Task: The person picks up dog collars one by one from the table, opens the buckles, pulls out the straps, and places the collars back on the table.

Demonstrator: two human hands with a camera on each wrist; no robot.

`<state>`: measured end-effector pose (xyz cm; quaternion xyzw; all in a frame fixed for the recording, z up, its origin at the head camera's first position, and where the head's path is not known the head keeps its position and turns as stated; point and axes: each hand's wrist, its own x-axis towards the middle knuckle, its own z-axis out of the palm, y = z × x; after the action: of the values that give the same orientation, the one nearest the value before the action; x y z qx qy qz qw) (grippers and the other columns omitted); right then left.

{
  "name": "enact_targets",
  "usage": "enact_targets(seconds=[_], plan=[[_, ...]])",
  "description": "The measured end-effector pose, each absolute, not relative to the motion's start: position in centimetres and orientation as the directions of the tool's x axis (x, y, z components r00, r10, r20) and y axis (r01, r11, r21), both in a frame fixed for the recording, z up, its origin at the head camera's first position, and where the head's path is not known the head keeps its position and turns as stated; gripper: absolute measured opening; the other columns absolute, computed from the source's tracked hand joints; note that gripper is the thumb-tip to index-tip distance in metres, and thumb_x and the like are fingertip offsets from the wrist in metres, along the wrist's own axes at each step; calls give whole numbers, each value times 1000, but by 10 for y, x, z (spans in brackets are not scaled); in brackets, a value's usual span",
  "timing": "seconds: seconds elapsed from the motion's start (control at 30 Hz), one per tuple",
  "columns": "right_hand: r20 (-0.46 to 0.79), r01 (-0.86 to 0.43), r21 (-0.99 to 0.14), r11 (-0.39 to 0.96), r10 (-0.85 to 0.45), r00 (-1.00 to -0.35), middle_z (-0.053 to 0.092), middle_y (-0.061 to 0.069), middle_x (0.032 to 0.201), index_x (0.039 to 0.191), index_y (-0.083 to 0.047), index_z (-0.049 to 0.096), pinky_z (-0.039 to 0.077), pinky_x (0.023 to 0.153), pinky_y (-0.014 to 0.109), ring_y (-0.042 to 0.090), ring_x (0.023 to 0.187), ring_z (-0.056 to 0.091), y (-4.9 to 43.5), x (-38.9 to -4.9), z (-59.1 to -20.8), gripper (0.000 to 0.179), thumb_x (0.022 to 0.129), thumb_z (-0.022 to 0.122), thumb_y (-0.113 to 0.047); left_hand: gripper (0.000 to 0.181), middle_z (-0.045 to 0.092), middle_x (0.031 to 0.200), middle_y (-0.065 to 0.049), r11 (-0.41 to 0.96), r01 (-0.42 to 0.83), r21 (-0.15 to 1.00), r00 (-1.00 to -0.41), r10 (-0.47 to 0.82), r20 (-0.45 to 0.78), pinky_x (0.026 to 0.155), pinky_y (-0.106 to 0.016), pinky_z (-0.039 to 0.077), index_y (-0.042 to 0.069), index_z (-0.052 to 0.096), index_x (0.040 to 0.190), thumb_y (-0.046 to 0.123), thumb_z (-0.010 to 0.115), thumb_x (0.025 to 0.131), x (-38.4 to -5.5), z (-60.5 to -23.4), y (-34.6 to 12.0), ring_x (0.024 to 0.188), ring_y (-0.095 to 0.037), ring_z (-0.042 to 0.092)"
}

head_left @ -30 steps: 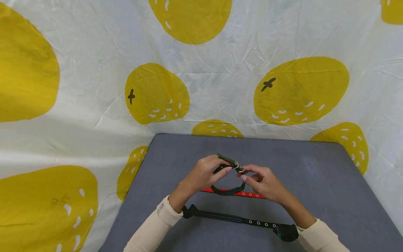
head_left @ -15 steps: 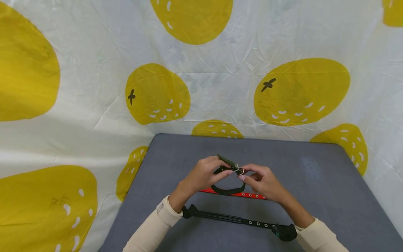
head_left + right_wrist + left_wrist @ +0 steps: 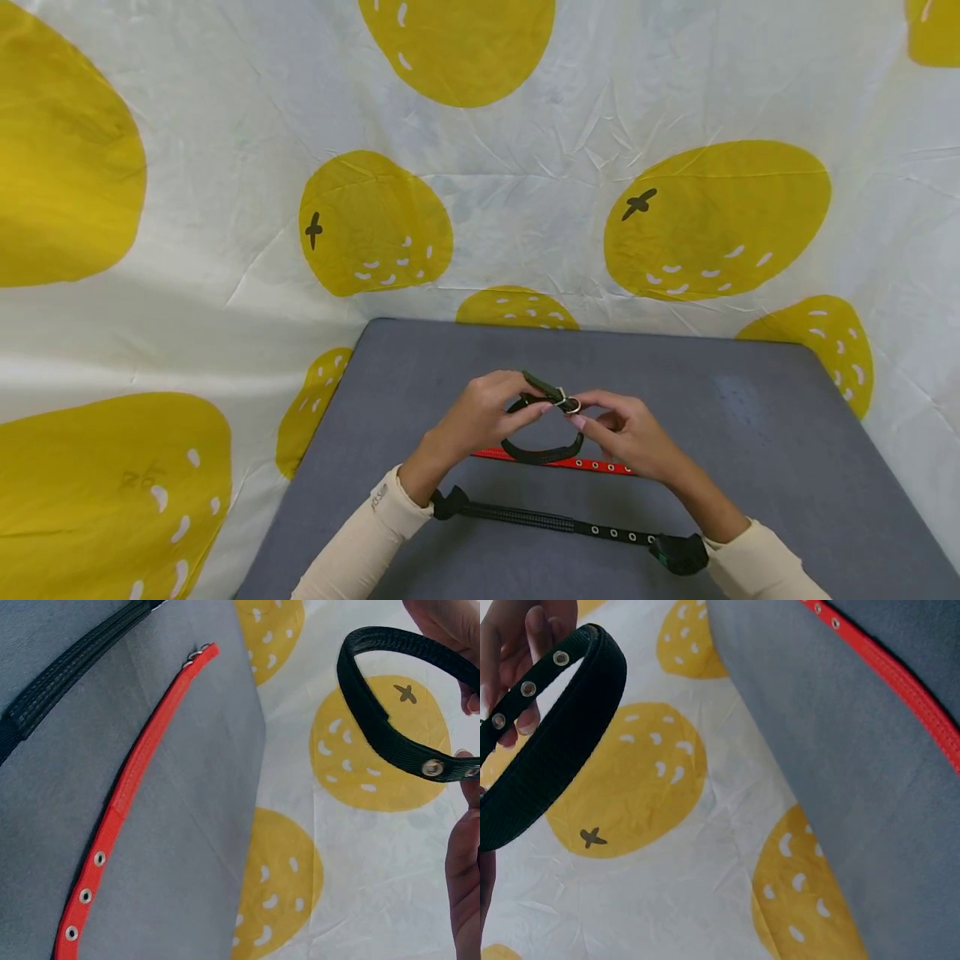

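A dark green collar is bent into a loop and held up over the table between both hands. My left hand pinches it to the left of the metal buckle, with a short green strap end sticking out above the fingers. At the metal ring beside the buckle, thumb and fingers of my right hand pinch the other side. Eyelets along the collar show in the left wrist view. In the right wrist view the collar curves round with its ends near the fingers at the right edge.
Behind the loop a red collar with eyelets lies across the grey table. Closer to the body lies a black collar, its ends near the sleeves. A white cloth with yellow fruit prints hangs behind the table.
The green strap end has shifted slightly right and down, close to the buckle, and the metal ring has turned a little. Both hands stay almost in place.
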<state>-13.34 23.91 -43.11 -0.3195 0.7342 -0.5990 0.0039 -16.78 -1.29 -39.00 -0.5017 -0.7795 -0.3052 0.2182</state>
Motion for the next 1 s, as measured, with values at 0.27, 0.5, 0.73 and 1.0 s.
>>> enact_targets(seconds=[0.27,0.5,0.73,1.0], plan=[[390,-478,-874,82,-467,-794,59,1,73,118,-4,66,34,35,20,6,39,39,237,-133,-429,27,95,60,8,13,72,90,2,294,912,284,-409,651,640,71,-10,49,11,70,95,15,80,87,-168,-391,-14,78,-5,65],[397,-486,-870,84,-465,-791,66,-1,90,122,-3,65,36,36,21,7,40,42,239,-132,-427,29,96,58,7,11,73,89,2,301,897,324,-442,635,634,74,-11,50,12,71,93,16,80,87,-168,-389,-16,80,-5,66],[367,-447,-891,73,-464,-807,68,1,89,121,-3,64,36,35,22,10,39,41,242,-131,-427,27,97,58,6,11,72,88,1,312,899,306,-437,628,644,73,-13,51,11,71,91,16,79,88,-170,-388,-17,79,-6,66],[371,-458,-885,85,-466,-803,43,4,51,114,-7,66,31,33,19,8,37,35,239,-132,-424,22,97,60,4,13,72,87,1,310,903,297,-429,654,623,67,-10,46,11,69,91,16,79,87,-169,-385,-15,75,-6,64]])
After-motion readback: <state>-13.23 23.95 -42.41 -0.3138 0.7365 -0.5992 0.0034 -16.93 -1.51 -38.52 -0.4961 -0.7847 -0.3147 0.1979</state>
